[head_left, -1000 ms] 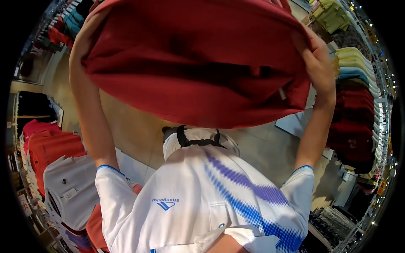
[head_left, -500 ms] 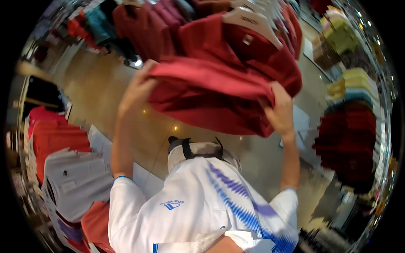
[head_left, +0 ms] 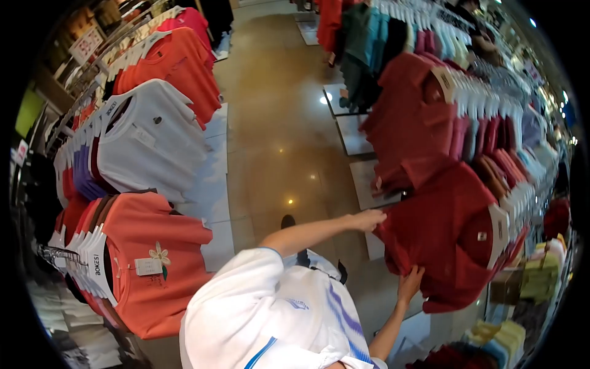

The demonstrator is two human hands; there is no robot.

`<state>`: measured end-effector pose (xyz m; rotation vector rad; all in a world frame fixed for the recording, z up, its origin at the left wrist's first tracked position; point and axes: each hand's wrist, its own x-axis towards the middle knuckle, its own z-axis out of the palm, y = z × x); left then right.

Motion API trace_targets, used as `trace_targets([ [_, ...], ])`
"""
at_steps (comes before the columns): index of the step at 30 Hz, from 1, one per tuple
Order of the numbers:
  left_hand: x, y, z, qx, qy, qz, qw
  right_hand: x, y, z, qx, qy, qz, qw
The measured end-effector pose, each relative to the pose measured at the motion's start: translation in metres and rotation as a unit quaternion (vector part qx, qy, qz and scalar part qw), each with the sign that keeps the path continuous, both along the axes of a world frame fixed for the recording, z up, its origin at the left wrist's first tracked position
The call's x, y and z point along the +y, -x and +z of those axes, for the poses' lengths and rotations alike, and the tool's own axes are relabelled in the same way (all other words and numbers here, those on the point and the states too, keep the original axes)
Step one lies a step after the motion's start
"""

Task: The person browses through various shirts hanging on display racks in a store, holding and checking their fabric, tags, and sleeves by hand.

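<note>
A dark red collared shirt point(head_left: 439, 227) hangs by its shoulders from a white hanger point(head_left: 499, 230) at the right-hand rack. My left hand point(head_left: 367, 220) is closed on one corner of its lower edge. Lower down, my right hand point(head_left: 410, 283) pinches the same edge, with the thumb on the near side and the other fingertips partly hidden by cloth. Between my hands the hem is drawn toward me. Just beyond it hangs another red shirt point(head_left: 405, 123) on the same rack.
On the left, a rack carries a coral top point(head_left: 163, 270) with a flower and tag, a light grey top point(head_left: 150, 141) and an orange top point(head_left: 178, 71). A shiny tiled aisle point(head_left: 276, 123) runs between the racks. White low platforms point(head_left: 209, 178) line its sides.
My view has turned left, so the shirt and both hands now appear on the right. The raised, folded-up hem has come down, and both hands still hold it.
</note>
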<state>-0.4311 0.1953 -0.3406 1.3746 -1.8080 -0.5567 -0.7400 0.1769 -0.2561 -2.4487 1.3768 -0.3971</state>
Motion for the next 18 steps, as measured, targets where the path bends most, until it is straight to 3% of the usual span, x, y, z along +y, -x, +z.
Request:
trace_targets([
  [2,0.004,-0.014,0.004,-0.023,-0.066,0.022,0.997,0.001,-0.014,-0.011,0.093,0.086,-0.050,0.991],
  [5,0.014,-0.042,-0.008,-0.029,-0.018,0.025,0.999,0.002,-0.035,-0.023,0.114,0.028,-0.086,0.989],
  [6,0.022,-0.052,0.007,-0.043,-0.082,0.026,0.995,-0.001,-0.039,-0.032,0.106,0.030,-0.092,0.990],
  [9,0.035,-0.078,0.013,-0.024,-0.079,0.035,0.996,-0.005,-0.056,-0.045,0.142,0.051,-0.109,0.982],
  [11,0.034,-0.100,0.011,-0.013,-0.043,0.036,0.998,-0.009,-0.066,-0.056,0.186,0.010,-0.184,0.965],
  [14,0.042,-0.153,0.008,-0.045,-0.085,-0.001,0.995,-0.012,-0.080,-0.075,0.200,0.097,-0.207,0.953],
  [18,0.082,-0.253,-0.007,0.004,-0.094,0.035,0.995,-0.031,-0.064,-0.131,0.244,0.096,-0.230,0.937],
])
